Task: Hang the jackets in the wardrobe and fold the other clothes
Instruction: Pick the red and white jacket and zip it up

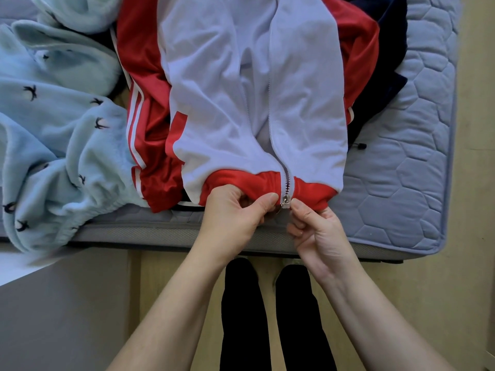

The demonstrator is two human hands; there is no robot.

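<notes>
A quilted mattress (417, 145) fills the upper part of the view, its near edge running across in front of the person. A pale blue fleece (53, 129) is heaped on the left, and a dark navy garment (383, 76) shows at the far right of the pile. Between them, lying over a red garment with white stripes (144, 103), is the white jacket (227, 89). It lies front up with its long axis pointing straight away from the person. The collar end is far and runs out of the top of the view, and the red hem band (235, 183) sits at the mattress edge nearest the body. The zip (270, 116) runs up that same axis; its two sides look parted higher up and meet only at the hem. There the small metal slider (286, 199) sits between the two hands, so any pull to close it would go away from the person, up the jacket's length. The left hand (235, 212) is curled round the hem band just left of the slider, thumb pressed on top of the cloth. The right hand (318, 234) pinches the bottom end of the zip just right of the slider between thumb and forefinger, its other fingers curled under. Both forearms reach in from below, wrists roughly level and close together. I judge the zip is being started before hanging.
</notes>
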